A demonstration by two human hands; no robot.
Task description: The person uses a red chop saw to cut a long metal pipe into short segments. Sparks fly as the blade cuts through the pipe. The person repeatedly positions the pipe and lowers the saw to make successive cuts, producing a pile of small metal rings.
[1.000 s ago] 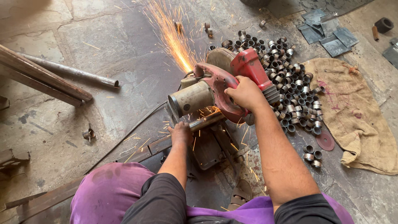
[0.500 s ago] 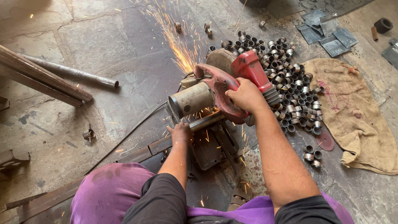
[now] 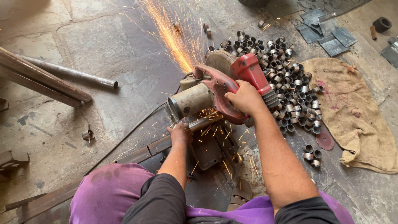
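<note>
A red chop saw (image 3: 215,89) with a grey motor housing stands on the floor in front of me, throwing orange sparks up and away. My right hand (image 3: 244,98) is closed around its red handle and presses it down. My left hand (image 3: 180,132) grips a metal pipe (image 3: 203,123) lying under the blade on the saw's base. Beyond and right of the saw lies a heap of several short cut pipe rings (image 3: 286,83).
Long steel pipes (image 3: 68,74) lie at the left. A burlap sack (image 3: 352,108) lies at the right, with a worn red cutting disc (image 3: 324,140) at its edge. Flat metal plates (image 3: 323,31) lie at the top right. A black cable (image 3: 132,130) crosses the stone floor. My purple-clad knees are at the bottom.
The spark stream stays up and to the left and has grown denser. The saw and both hands hold almost the same place.
</note>
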